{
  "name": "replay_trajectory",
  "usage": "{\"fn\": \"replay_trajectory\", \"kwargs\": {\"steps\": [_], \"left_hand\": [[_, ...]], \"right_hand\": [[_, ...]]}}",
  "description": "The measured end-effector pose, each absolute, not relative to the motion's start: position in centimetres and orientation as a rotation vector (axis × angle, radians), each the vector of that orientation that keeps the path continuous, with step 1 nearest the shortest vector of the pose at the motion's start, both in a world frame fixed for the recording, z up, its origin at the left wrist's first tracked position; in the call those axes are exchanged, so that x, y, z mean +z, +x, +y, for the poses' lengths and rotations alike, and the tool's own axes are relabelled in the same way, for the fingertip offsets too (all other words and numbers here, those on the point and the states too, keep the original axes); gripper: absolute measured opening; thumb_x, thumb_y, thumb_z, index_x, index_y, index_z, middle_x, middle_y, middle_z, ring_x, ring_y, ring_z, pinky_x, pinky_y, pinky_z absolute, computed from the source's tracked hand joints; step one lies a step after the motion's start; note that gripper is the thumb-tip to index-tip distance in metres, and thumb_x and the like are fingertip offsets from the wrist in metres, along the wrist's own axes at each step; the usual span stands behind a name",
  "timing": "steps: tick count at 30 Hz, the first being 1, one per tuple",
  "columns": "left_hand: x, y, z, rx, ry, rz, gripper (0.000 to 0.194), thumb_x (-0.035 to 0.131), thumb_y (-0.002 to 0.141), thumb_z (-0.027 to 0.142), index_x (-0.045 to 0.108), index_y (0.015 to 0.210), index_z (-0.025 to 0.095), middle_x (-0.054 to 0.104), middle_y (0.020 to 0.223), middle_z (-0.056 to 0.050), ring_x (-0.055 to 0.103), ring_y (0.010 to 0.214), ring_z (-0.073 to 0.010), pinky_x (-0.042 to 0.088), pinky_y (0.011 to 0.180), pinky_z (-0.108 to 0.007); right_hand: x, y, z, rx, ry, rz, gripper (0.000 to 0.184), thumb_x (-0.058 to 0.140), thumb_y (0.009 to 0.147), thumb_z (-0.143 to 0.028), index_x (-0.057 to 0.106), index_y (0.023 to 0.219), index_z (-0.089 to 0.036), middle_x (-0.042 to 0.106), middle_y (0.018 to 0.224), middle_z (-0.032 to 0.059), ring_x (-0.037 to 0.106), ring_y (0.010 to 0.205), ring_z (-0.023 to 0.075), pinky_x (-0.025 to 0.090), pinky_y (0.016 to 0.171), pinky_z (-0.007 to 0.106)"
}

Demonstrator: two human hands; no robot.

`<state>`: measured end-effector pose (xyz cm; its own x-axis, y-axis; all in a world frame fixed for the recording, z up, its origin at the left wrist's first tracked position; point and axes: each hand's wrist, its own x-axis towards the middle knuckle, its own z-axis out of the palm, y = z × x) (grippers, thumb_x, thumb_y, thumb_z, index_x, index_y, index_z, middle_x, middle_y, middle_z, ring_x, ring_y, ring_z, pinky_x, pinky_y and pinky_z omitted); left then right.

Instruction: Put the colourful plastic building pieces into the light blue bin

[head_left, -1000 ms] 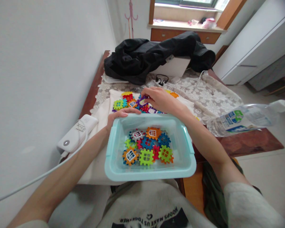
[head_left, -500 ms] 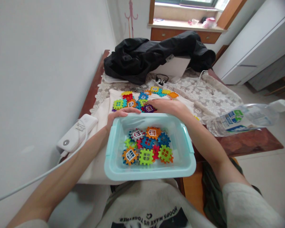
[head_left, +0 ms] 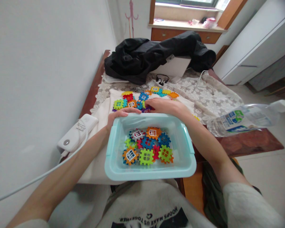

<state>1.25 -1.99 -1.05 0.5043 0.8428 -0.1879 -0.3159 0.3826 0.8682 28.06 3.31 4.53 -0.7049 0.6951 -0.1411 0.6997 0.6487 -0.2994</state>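
A light blue plastic bin [head_left: 116, 167] rests at the table's near edge over my lap, with several colourful gear-edged window tiles [head_left: 147, 148] inside. My left hand [head_left: 120, 115] curls over the bin's far left rim and grips it. My right hand [head_left: 167, 107] lies just beyond the far rim, palm down, its fingers closed on a purple tile [head_left: 147, 110] at the edge of a pile of loose tiles [head_left: 133, 100] on a white cloth [head_left: 102, 109].
A white power adapter [head_left: 76, 133] with a cable lies left of the bin by the wall. A plastic water bottle [head_left: 247, 118] lies at the right. A black jacket [head_left: 154, 53] and a white box [head_left: 175, 66] fill the back of the lace-covered table [head_left: 213, 98].
My right hand has dropped from the raised pile toward the bin's far rim, dragging the purple tile closer. More tiles behind it are uncovered. My left hand and the bin have stayed put.
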Motion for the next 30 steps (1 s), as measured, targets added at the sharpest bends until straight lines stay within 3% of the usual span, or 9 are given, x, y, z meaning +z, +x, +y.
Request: {"fn": "replay_trajectory", "kwargs": {"steps": [9,16,23,27,30], "left_hand": [[-0.8,1.7,-2.3,0.858,0.850,0.708,0.045,0.079,0.064,0.035,0.089,0.101,0.012,0.084,0.091,-0.012,0.076,0.073,-0.0225,0.064,0.067,-0.028],[-1.6,1.7,-2.1,0.861,0.801,0.661,0.039,0.078,0.067,0.032,0.087,0.101,0.014,0.084,0.087,-0.009,0.076,0.070,-0.0230,0.065,0.068,-0.031],[-1.5,1.5,-2.0,0.853,0.829,0.719,0.045,0.078,0.063,0.034,0.088,0.102,0.012,0.086,0.095,-0.013,0.079,0.075,-0.0279,0.066,0.067,-0.033],[-0.9,1.7,-2.4,0.859,0.851,0.719,0.039,0.079,0.066,0.036,0.089,0.097,0.015,0.085,0.092,-0.012,0.077,0.072,-0.0242,0.064,0.067,-0.030],[-0.5,1.7,-2.4,0.835,0.879,0.709,0.040,0.080,0.068,0.038,0.089,0.100,0.016,0.084,0.094,-0.012,0.077,0.076,-0.0251,0.065,0.069,-0.032]], "right_hand": [[6.4,29.6,4.8,-0.719,1.060,3.290,0.019,0.063,0.094,-0.015,0.066,0.111,-0.021,0.073,0.115,0.0085,0.065,0.099,0.0222,0.052,0.090,0.035],[10.4,28.7,-0.2,-1.246,0.761,3.324,0.025,0.065,0.107,-0.029,0.067,0.131,-0.020,0.075,0.121,0.0080,0.067,0.099,0.0180,0.054,0.087,0.032],[10.1,28.0,-0.2,-1.349,0.365,3.064,0.029,0.073,0.109,-0.046,0.079,0.114,-0.018,0.081,0.096,0.0035,0.068,0.081,0.0149,0.051,0.079,0.029],[7.7,28.5,2.7,-1.182,0.688,3.200,0.035,0.065,0.112,-0.050,0.081,0.117,-0.019,0.083,0.107,0.0062,0.073,0.094,0.0183,0.055,0.088,0.031],[5.4,28.8,4.5,-0.887,1.072,3.109,0.046,0.076,0.103,-0.046,0.076,0.142,-0.022,0.077,0.146,0.0134,0.073,0.131,0.0285,0.057,0.111,0.042]]}}
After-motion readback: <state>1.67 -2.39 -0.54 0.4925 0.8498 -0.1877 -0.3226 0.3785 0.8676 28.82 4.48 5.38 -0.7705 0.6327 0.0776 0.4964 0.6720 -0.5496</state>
